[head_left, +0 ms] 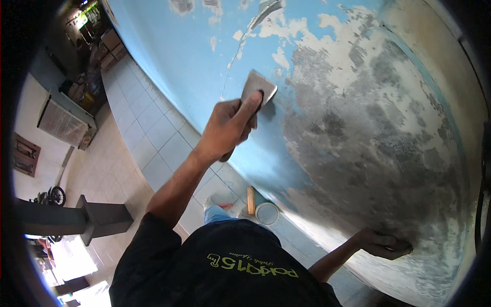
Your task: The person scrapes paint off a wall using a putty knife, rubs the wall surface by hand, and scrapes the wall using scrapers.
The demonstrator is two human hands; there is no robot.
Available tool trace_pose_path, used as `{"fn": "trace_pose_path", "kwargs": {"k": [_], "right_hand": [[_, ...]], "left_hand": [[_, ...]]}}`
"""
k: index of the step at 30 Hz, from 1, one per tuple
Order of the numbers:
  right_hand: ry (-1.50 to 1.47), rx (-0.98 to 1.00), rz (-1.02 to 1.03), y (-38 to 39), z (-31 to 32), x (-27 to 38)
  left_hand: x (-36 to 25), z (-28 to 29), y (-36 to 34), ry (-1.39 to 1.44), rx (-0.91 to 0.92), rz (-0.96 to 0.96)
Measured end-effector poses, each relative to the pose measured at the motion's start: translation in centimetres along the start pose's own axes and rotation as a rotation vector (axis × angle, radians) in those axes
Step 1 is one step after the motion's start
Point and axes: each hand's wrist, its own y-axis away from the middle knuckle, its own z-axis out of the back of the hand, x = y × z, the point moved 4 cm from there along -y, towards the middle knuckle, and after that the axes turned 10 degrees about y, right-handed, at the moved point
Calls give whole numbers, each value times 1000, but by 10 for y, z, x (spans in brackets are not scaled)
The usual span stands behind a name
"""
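Observation:
My left hand (232, 120) grips a metal scraper (259, 83) with a flat, squarish blade, held over the pale blue wall (174, 46). Beside the blade, a crack with flaking paint runs up the wall. Lower right, my right hand (383, 243) has its fingers curled against a large grey, scraped patch (358, 153) with white flakes round it; whatever those fingers may hold is too small to make out.
Below me are a pale tiled floor (148, 128), an upright wooden piece (250, 199) and a round container (267, 214) at the wall's foot. Further left are a dark pillar (105, 222), a metal cabinet (66, 117), stacked boxes (110, 46) and a wheeled vehicle (56, 197).

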Motion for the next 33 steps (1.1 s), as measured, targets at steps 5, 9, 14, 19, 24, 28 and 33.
{"fn": "trace_pose_path", "kwargs": {"k": [5, 9, 14, 19, 24, 28, 33], "right_hand": [[-6, -11, -71, -1, 2, -2], [-102, 18, -69, 1, 0, -7], [-109, 4, -118, 1, 0, -4], [-90, 16, -119, 1, 2, 1], [-105, -10, -147, -3, 1, 0], [-37, 120, -151, 9, -3, -10], [-148, 10, -224, 5, -3, -8]], "left_hand": [[-35, -6, 3, 0, -1, -122], [-23, 2, 1, 0, -30, -84], [-50, 4, -2, 17, 48, -155], [-47, 5, -5, -33, 11, -144], [-52, -5, 5, -20, 0, -147], [-44, 2, 1, -24, -30, -177], [-51, -8, 9, -5, 28, -157]]}}
